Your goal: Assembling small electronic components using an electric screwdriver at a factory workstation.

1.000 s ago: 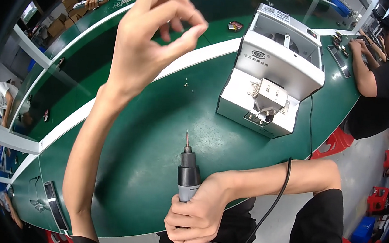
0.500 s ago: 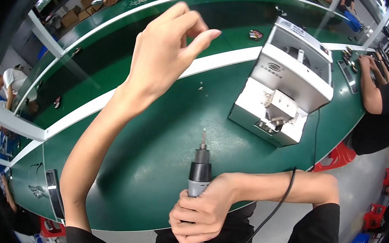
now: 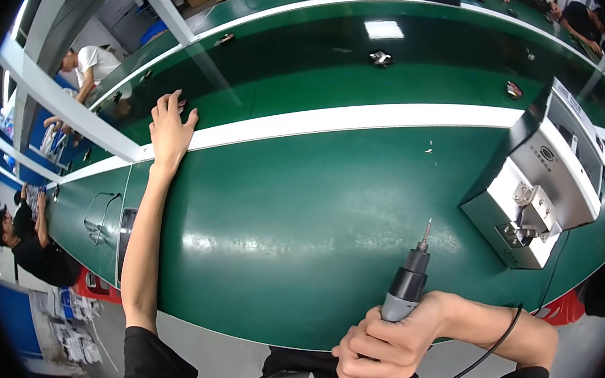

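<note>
My left hand [image 3: 170, 135] reaches over the white rail at the far left, with fingers spread above the dark green belt. Beside its fingertips lies a small reddish item [image 3: 181, 105], mostly hidden; whether the fingers touch it I cannot tell. At the near edge of the table, my right hand [image 3: 385, 348] is wrapped round a grey and black electric screwdriver [image 3: 409, 281]. Its bit points up and away from me, clear of any surface. To the right of the bit stands a white screw feeder [image 3: 510, 183] with a metal block on its front.
A white rail [image 3: 308, 125] divides the green table [image 3: 280, 194] from the belt. On the belt sit several small assemblies [image 3: 381, 59]. Glasses [image 3: 99, 220] and a dark flat device [image 3: 125, 241] lie at left. A black cord [image 3: 475, 366] crosses my right forearm. Co-workers sit around.
The view has swung left. My left hand has gone from curled above the table to spread over the belt at far left. My right hand keeps hold of the screwdriver.
</note>
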`<move>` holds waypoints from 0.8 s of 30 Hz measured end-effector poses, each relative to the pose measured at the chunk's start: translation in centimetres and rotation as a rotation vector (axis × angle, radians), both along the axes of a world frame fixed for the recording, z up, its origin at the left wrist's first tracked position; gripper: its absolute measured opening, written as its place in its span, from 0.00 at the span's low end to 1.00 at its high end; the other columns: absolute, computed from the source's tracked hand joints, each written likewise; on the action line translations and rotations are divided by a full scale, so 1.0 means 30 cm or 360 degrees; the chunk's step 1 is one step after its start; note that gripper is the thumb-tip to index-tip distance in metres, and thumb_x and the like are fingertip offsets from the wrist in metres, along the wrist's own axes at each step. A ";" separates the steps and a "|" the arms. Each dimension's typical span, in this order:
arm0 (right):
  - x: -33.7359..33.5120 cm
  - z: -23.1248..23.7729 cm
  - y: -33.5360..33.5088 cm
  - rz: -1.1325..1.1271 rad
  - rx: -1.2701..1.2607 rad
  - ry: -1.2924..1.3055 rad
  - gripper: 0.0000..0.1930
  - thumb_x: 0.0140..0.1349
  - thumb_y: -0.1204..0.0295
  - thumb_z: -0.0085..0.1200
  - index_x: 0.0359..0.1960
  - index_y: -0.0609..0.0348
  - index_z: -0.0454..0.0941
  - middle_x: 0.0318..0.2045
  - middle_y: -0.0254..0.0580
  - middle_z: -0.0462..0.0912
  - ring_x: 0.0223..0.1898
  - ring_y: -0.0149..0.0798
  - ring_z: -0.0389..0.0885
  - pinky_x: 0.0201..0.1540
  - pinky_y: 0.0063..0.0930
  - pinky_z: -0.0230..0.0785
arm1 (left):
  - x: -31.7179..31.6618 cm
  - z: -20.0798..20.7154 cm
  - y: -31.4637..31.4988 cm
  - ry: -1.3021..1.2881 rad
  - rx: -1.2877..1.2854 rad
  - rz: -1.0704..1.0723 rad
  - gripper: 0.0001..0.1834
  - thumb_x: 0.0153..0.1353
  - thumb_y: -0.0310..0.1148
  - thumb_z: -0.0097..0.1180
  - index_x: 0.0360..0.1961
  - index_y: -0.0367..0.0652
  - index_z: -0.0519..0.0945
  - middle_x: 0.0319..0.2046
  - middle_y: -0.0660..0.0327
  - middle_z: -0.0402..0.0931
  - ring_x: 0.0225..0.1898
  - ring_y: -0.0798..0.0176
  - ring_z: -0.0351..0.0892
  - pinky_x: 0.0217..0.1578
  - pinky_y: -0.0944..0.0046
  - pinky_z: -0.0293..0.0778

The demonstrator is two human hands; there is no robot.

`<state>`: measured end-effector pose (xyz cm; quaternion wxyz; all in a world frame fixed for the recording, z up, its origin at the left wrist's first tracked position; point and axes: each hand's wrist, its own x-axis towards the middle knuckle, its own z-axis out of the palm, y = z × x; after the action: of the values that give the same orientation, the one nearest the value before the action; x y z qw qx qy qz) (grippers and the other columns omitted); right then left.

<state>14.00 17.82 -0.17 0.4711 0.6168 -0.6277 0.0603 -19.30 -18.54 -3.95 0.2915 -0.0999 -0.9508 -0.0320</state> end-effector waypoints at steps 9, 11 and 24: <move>0.028 0.111 -0.001 0.0086 -0.0226 -0.0325 0.13 0.65 0.73 0.65 0.33 0.51 0.70 0.26 0.32 0.76 0.18 0.26 0.73 0.22 0.20 0.67 | -0.123 -0.075 -0.109 -0.0070 0.0354 0.0014 0.26 0.72 0.33 0.61 0.70 0.44 0.74 0.56 0.46 0.79 0.59 0.39 0.77 0.59 0.43 0.74; 0.052 0.180 0.002 0.0073 -0.0461 -0.0442 0.11 0.70 0.75 0.62 0.37 0.58 0.69 0.28 0.40 0.79 0.21 0.35 0.77 0.23 0.30 0.76 | -0.128 -0.069 -0.085 -0.0070 0.0455 -0.0093 0.25 0.72 0.30 0.60 0.69 0.44 0.75 0.55 0.47 0.79 0.58 0.40 0.77 0.59 0.43 0.74; 0.248 0.325 0.106 -0.0349 -0.1805 0.0406 0.13 0.80 0.58 0.42 0.43 0.55 0.67 0.29 0.33 0.70 0.15 0.25 0.66 0.13 0.19 0.63 | -0.071 -0.056 -0.003 -0.0114 0.0443 -0.0078 0.23 0.69 0.37 0.67 0.62 0.44 0.78 0.52 0.50 0.79 0.57 0.43 0.74 0.57 0.42 0.71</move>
<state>21.45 20.99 9.57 0.8025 0.2025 -0.4959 0.2628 -21.42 -18.64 -5.63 0.2674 -0.0805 -0.9442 -0.1743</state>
